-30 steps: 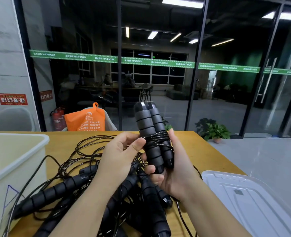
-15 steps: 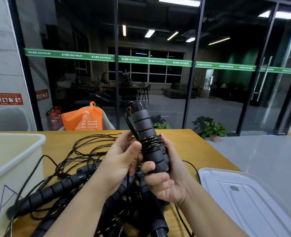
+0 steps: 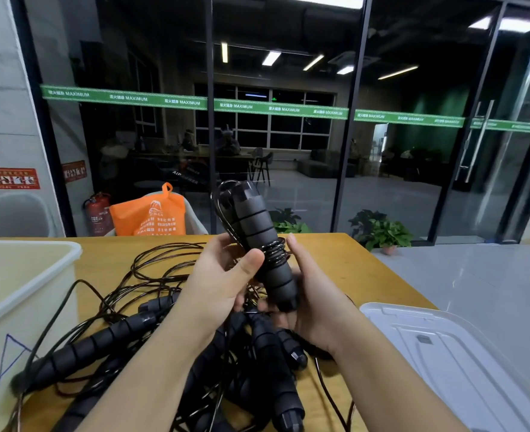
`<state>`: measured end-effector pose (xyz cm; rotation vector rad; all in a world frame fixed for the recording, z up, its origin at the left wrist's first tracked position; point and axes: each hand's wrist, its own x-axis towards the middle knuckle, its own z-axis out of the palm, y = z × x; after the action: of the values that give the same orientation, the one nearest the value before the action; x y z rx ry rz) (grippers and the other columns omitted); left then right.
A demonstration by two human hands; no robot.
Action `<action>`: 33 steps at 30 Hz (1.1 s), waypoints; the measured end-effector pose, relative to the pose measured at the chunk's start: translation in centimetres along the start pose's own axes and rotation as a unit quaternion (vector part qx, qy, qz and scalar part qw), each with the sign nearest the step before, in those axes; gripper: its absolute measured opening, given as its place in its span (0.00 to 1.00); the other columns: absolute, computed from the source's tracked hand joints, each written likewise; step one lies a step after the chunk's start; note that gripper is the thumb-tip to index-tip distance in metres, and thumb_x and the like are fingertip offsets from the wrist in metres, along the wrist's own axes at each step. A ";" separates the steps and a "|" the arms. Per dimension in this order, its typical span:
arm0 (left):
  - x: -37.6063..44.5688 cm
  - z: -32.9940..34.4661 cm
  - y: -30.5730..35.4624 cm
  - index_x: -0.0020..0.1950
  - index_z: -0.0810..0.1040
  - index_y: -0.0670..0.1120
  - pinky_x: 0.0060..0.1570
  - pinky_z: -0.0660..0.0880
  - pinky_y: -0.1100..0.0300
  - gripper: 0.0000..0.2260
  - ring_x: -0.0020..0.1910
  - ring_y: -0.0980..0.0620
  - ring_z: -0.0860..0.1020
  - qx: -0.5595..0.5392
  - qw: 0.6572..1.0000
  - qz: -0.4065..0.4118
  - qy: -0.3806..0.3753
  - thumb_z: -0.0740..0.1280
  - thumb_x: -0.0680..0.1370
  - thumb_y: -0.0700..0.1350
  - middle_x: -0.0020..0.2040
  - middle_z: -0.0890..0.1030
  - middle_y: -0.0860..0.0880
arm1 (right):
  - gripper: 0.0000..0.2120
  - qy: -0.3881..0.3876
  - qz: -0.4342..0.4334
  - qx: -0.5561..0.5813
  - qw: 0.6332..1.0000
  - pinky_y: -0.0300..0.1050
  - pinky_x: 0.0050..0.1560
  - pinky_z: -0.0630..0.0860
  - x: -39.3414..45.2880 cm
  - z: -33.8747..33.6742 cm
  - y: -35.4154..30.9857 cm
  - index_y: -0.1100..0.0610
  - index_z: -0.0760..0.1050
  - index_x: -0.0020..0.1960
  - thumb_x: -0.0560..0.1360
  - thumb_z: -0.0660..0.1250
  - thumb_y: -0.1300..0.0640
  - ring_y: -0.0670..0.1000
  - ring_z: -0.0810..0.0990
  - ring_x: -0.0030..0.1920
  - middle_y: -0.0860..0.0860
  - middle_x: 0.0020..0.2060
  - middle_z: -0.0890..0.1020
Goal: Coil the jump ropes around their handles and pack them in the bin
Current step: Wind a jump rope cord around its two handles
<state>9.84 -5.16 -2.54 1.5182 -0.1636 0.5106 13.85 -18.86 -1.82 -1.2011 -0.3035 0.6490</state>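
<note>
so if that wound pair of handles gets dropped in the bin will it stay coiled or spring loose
Probably loosens: the cord looks thin, glossy and springy, wrapped only at mid-handle. A loop still arcs free near the handles' top. The ridged foam likely grips some. Both hands hold it now.

Black foam handles (image 3: 259, 241) upright, cord-wrapped; white bin (image 3: 39, 275) left.

Left hand (image 3: 223, 282): bare, no rings, no glove; forearm bare, no sleeve, no watch. Right hand (image 3: 316, 307), right of left hand: bare, short nails; forearm unsleeved, unadorned.
</note>
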 end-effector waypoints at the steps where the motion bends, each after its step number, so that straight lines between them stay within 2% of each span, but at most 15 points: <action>1: 0.0 0.1 0.0 0.62 0.69 0.44 0.21 0.65 0.65 0.33 0.20 0.58 0.67 0.007 1.000 -0.003 0.023 0.71 0.63 0.60 0.29 0.75 0.54 | 0.28 0.011 -0.023 -0.028 0.999 0.37 0.24 0.70 0.1 0.1 0.0 0.55 0.78 0.51 0.70 0.58 0.32 0.49 0.78 0.31 0.51 0.38 0.80; 4: 0.0 0.5 0.1 0.59 0.69 0.43 0.20 0.66 0.66 0.33 0.20 0.59 0.69 0.015 0.997 0.013 0.080 0.71 0.59 0.58 0.37 0.75 0.50 | 0.24 0.016 -0.097 -0.089 0.991 0.39 0.31 0.73 0.0 0.5 0.0 0.54 0.77 0.55 0.78 0.56 0.36 0.47 0.79 0.36 0.50 0.40 0.82; 6: 0.0 0.8 0.4 0.54 0.69 0.46 0.20 0.66 0.67 0.29 0.19 0.60 0.70 0.008 0.995 0.013 0.102 0.72 0.58 0.57 0.39 0.75 0.49 | 0.27 0.027 -0.138 -0.133 0.981 0.40 0.35 0.76 -0.2 1.0 0.2 0.55 0.75 0.58 0.75 0.60 0.34 0.46 0.80 0.39 0.53 0.44 0.82; 8: -0.1 1.1 0.7 0.51 0.67 0.48 0.20 0.67 0.70 0.22 0.20 0.61 0.73 0.006 0.994 0.020 0.110 0.73 0.63 0.52 0.43 0.75 0.49 | 0.31 0.028 -0.163 -0.160 0.973 0.39 0.34 0.75 -0.3 1.3 0.4 0.58 0.74 0.59 0.71 0.64 0.32 0.45 0.80 0.39 0.52 0.44 0.81; 10: -0.3 1.4 0.8 0.54 0.65 0.46 0.21 0.69 0.71 0.23 0.25 0.64 0.77 0.022 0.993 0.046 0.108 0.72 0.65 0.49 0.43 0.76 0.49 | 0.32 0.023 -0.182 -0.186 0.965 0.39 0.31 0.73 -0.3 1.2 0.5 0.62 0.73 0.58 0.73 0.62 0.34 0.47 0.79 0.37 0.55 0.43 0.80; 12: -0.4 1.3 0.7 0.57 0.64 0.46 0.24 0.71 0.71 0.30 0.30 0.65 0.79 0.044 0.990 0.073 0.109 0.72 0.62 0.55 0.43 0.77 0.50 | 0.31 0.027 -0.196 -0.224 0.954 0.40 0.28 0.71 -0.4 1.1 0.4 0.64 0.73 0.56 0.73 0.58 0.35 0.51 0.78 0.35 0.61 0.41 0.80; 13: -0.5 1.2 0.7 0.57 0.64 0.48 0.26 0.72 0.71 0.35 0.33 0.65 0.80 0.061 0.989 0.081 0.112 0.73 0.59 0.63 0.43 0.78 0.51 | 0.32 0.029 -0.196 -0.235 0.952 0.41 0.28 0.71 -0.4 0.9 0.4 0.64 0.74 0.56 0.72 0.58 0.35 0.53 0.77 0.35 0.62 0.40 0.80; 15: -0.2 0.7 0.2 0.56 0.65 0.54 0.34 0.73 0.72 0.41 0.41 0.66 0.80 0.110 0.984 0.086 0.113 0.71 0.51 0.75 0.44 0.78 0.54 | 0.33 0.026 -0.181 -0.227 0.957 0.41 0.27 0.69 -0.5 0.5 0.3 0.63 0.76 0.55 0.72 0.58 0.34 0.53 0.77 0.34 0.59 0.38 0.79; 18: 0.2 -0.1 -0.1 0.53 0.67 0.59 0.42 0.72 0.69 0.33 0.49 0.64 0.77 0.124 0.984 0.088 0.091 0.72 0.53 0.68 0.48 0.78 0.56 | 0.33 -0.006 -0.157 -0.167 0.973 0.40 0.26 0.65 -0.5 0.4 0.1 0.61 0.78 0.57 0.73 0.59 0.32 0.51 0.75 0.31 0.56 0.38 0.78; 21: 0.3 -0.8 0.3 0.51 0.68 0.60 0.45 0.73 0.63 0.28 0.49 0.65 0.77 0.165 0.979 0.093 0.072 0.71 0.57 0.67 0.48 0.79 0.61 | 0.31 -0.036 -0.130 -0.100 0.986 0.38 0.23 0.63 -0.6 0.5 0.0 0.57 0.80 0.54 0.71 0.59 0.31 0.52 0.72 0.30 0.54 0.36 0.79; 23: 0.2 -1.4 0.9 0.51 0.68 0.61 0.41 0.72 0.63 0.26 0.46 0.65 0.78 0.178 0.979 0.092 0.048 0.72 0.59 0.68 0.49 0.79 0.64 | 0.30 -0.044 -0.123 -0.086 0.988 0.37 0.22 0.62 -0.7 0.5 -0.2 0.55 0.80 0.53 0.69 0.58 0.32 0.52 0.72 0.29 0.52 0.35 0.79; 27: -0.1 -1.8 2.4 0.49 0.69 0.58 0.33 0.70 0.70 0.19 0.36 0.67 0.77 0.224 0.972 0.065 -0.002 0.69 0.62 0.60 0.44 0.82 0.56 | 0.30 -0.008 -0.152 -0.139 0.979 0.38 0.23 0.62 -0.7 0.3 -0.6 0.56 0.80 0.51 0.71 0.59 0.31 0.51 0.74 0.29 0.54 0.38 0.80; 29: -0.1 -2.0 2.9 0.49 0.69 0.57 0.38 0.70 0.72 0.17 0.39 0.65 0.78 0.304 0.950 0.059 -0.022 0.64 0.64 0.62 0.42 0.82 0.54 | 0.32 0.050 -0.177 -0.188 0.965 0.38 0.23 0.64 -0.8 -0.1 -0.8 0.59 0.78 0.52 0.69 0.60 0.32 0.51 0.75 0.28 0.54 0.37 0.80; 31: -0.2 -2.2 2.7 0.49 0.69 0.60 0.45 0.73 0.62 0.18 0.43 0.61 0.77 0.398 0.914 0.074 -0.027 0.55 0.68 0.69 0.42 0.81 0.56 | 0.32 0.075 -0.180 -0.186 0.963 0.37 0.22 0.64 -0.8 -0.2 -1.0 0.60 0.78 0.50 0.66 0.61 0.32 0.51 0.74 0.27 0.55 0.36 0.80; 33: -0.3 -2.2 1.9 0.40 0.69 0.62 0.35 0.70 0.62 0.19 0.35 0.59 0.75 0.439 0.889 0.131 -0.031 0.49 0.72 0.73 0.34 0.77 0.58 | 0.33 0.071 -0.161 -0.141 0.974 0.37 0.20 0.63 -0.7 -0.3 -1.0 0.60 0.79 0.50 0.64 0.62 0.32 0.52 0.74 0.27 0.55 0.36 0.80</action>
<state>8.31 -3.17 -1.05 2.4206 -0.2008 0.8160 13.76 -19.72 -0.94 -1.4232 -0.4685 0.2405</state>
